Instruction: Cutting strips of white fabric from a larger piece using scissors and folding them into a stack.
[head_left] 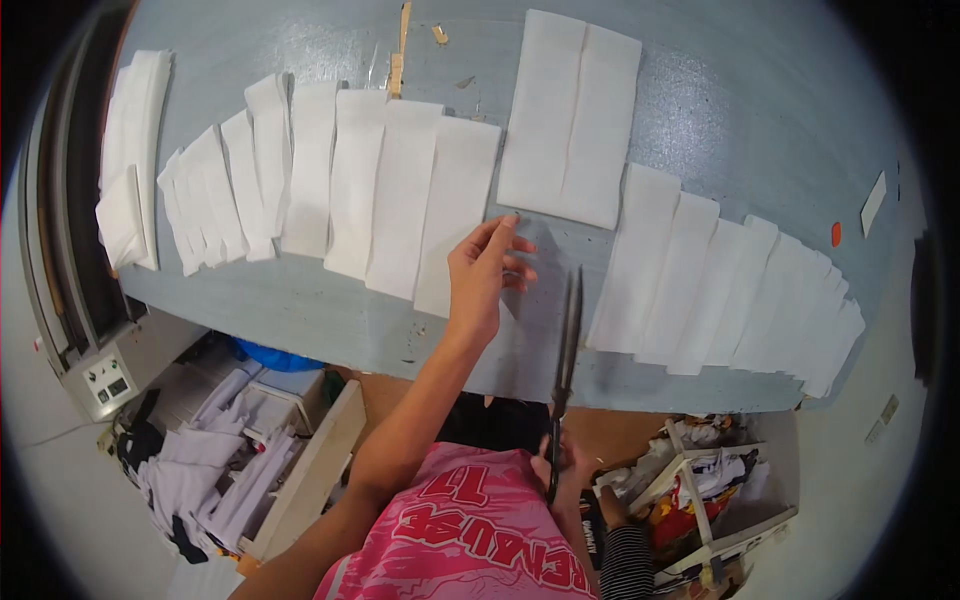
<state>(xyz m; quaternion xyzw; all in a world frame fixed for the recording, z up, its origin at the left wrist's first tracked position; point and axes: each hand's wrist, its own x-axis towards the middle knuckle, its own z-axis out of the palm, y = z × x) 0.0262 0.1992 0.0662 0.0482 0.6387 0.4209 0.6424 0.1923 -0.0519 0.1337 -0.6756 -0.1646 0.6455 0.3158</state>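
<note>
Nearest, a person in a pink shirt (465,535) stands at the edge of a blue-grey worktop (690,110). Low in front of the shirt, the right hand (565,462) has its fingers wrapped around the black handles of long scissors (563,380); the blades point away from the body, over the worktop's near edge. Below the worktop, white cloth (200,460) lies heaped at the left, and a wooden bin (775,525) of mixed fabric stands at the right.

Farther in, the left hand (482,272) reaches over the left row (405,195) of white strips. Its fingers are half curled and a little apart, with nothing visible in them; whether they touch a strip, I cannot tell.

The strips lie on the worktop in two overlapping fans, the left row and the right row (685,280), either side of a bare gap. Each looks like a plain, flat, smooth-faced band with straight edges. Beyond the gap lies a wide piece (540,115), its two panels side by side along a lengthwise line.

The step in hand seems to be laying out or sorting strips, scissors at the ready. Picking one out would call for a light edge pinch, keeping the blades off its neighbours.

At far left are a white stack (135,130) and a machine (110,375).
</note>
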